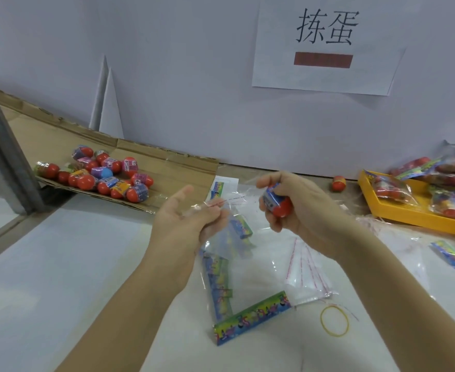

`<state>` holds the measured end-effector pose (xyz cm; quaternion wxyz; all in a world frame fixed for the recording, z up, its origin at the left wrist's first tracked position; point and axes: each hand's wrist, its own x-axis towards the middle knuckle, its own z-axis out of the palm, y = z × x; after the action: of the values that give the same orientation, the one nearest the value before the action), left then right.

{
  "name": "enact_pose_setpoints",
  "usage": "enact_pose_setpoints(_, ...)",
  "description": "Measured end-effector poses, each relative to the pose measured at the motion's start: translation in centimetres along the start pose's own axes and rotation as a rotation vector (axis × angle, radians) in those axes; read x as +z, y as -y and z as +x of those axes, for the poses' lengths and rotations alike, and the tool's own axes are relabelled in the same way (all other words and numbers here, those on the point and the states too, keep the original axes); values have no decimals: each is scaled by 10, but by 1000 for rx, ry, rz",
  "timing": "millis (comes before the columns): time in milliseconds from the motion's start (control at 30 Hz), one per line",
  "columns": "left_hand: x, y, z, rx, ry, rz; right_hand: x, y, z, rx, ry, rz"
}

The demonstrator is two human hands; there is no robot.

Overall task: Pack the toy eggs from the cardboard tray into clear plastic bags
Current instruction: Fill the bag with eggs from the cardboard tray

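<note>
Centre frame, your left hand (191,220) pinched the clear plastic bag (218,245) at its mouth, probably keeping it open for the toy egg (278,202) your right hand (301,210) gripped just beside it. Other eggs (105,178) lay on the cardboard tray (178,170), left.

Eggs at the back left, packed bags at the far right.
Toy eggs (97,173) lie on the cardboard tray (172,167); mid-table the left hand (186,218) holds a plastic bag (218,247), with the right hand (301,208) gripping an egg (277,204) just beside it; packed bags (446,183) fill a bin (408,216).
</note>
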<state>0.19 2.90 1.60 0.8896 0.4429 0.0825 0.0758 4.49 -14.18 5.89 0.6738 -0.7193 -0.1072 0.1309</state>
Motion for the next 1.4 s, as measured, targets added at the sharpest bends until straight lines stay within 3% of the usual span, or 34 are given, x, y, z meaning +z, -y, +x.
enact_pose_setpoints(100,2,-2,-2,54,28,28,4,-12,2,85,24,-180)
enact_pose_setpoints(200,5,-5,-3,66,50,11,7,-19,1,-30,136,-349)
enact_pose_setpoints(300,4,-9,-4,-16,63,41,6,-17,2,-78,49,-168)
enact_pose_setpoints(400,4,-5,-7,-94,127,253,0,-12,2,-97,20,-126)
enact_pose_setpoints(533,1,-1,-6,-42,85,338,-4,0,3,-89,-151,29)
enact_pose_setpoints(633,3,-3,-8,-9,91,320,-4,18,-5,-206,-90,240)
enact_pose_setpoints(700,6,-4,-10,22,97,354,-5,27,-14,-328,-3,142)
enact_pose_setpoints(800,12,-5,-16,54,132,372,-7,34,-25,-472,37,-320)
enact_pose_setpoints(867,14,-6,-18,93,162,406,-10,35,-26,-477,14,-620)
enact_pose_setpoints(933,14,-7,-20,143,190,448,-12,36,-27,-455,-11,-756)
enact_pose_setpoints(1200,12,-7,-21,246,279,537,-16,39,-30,-359,183,-818)
enact_pose_setpoints(1400,13,-9,-23,253,340,487,-14,34,-25,-308,175,-703)
